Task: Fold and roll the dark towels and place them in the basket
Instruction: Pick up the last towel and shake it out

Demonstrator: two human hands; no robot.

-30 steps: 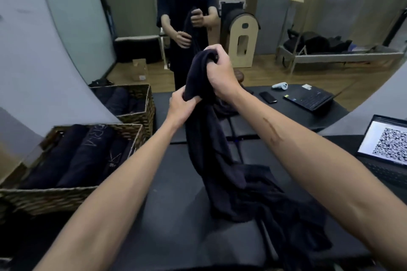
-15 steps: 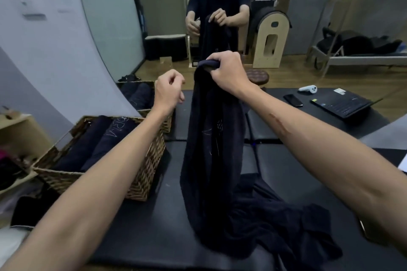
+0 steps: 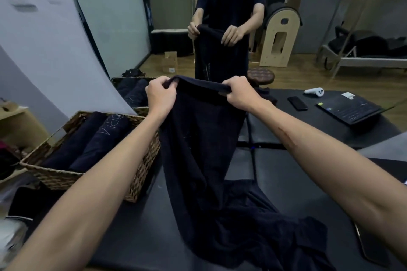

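A dark navy towel (image 3: 202, 143) hangs in front of me, held up by its top edge. My left hand (image 3: 161, 97) pinches the left end of that edge and my right hand (image 3: 239, 94) grips the right end, the two about a hand's width apart. The towel's lower part lies crumpled on the black padded table (image 3: 286, 182). Left of it stands a wicker basket (image 3: 55, 177) with several rolled dark towels (image 3: 97, 138) lying side by side in it.
A large mirror ahead reflects me, the towel and the basket. Reflected in it are a phone (image 3: 297, 103), a white controller (image 3: 315, 91) and a laptop (image 3: 348, 109) on the table. A wooden shelf (image 3: 17, 121) stands at far left.
My left hand, free half a second ago, has taken hold of the towel's top edge. Both hands have spread apart, drawing the edge out flat. The camera view shifted lower.
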